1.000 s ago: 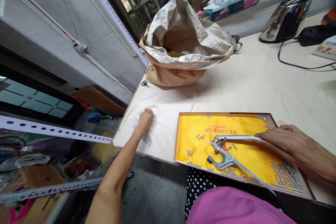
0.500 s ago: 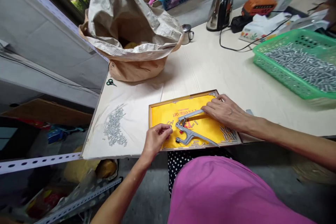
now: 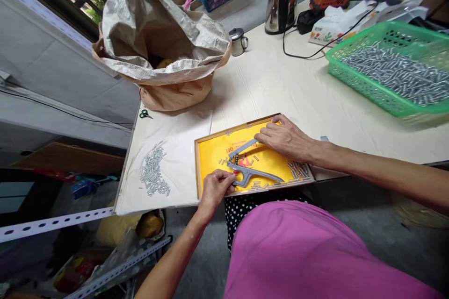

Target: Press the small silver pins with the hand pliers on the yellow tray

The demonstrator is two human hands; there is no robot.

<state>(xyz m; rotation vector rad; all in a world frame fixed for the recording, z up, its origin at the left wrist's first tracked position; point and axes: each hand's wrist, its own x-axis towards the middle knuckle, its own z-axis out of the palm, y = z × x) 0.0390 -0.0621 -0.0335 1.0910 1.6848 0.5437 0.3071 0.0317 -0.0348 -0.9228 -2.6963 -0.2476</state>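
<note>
A shallow wooden tray (image 3: 201, 139) lined with yellow cloth lies at the table's near edge. On it rests a grey hand press tool (image 3: 250, 174) among scattered small metal pins. My left hand (image 3: 214, 188) is pinched shut at the tool's jaw end, holding something too small to name. My right hand (image 3: 285, 138) lies over the tool's upper handle, fingers curved onto it. A pile of small metal pins (image 3: 152, 173) sits on a white cloth (image 3: 175, 149) left of the tray.
A big rolled-down paper sack (image 3: 161, 42) stands at the back left, small green scissors (image 3: 143, 114) beside it. A green basket (image 3: 389, 72) full of metal pins sits right. A kettle (image 3: 280, 0), small cup (image 3: 237, 41) and cables lie behind. Perforated metal rails run lower left.
My left hand left the pin pile on the white cloth and came to the tool's jaw, pinched. My right hand stayed on the tool's handle. The view swung right, revealing the green basket.
</note>
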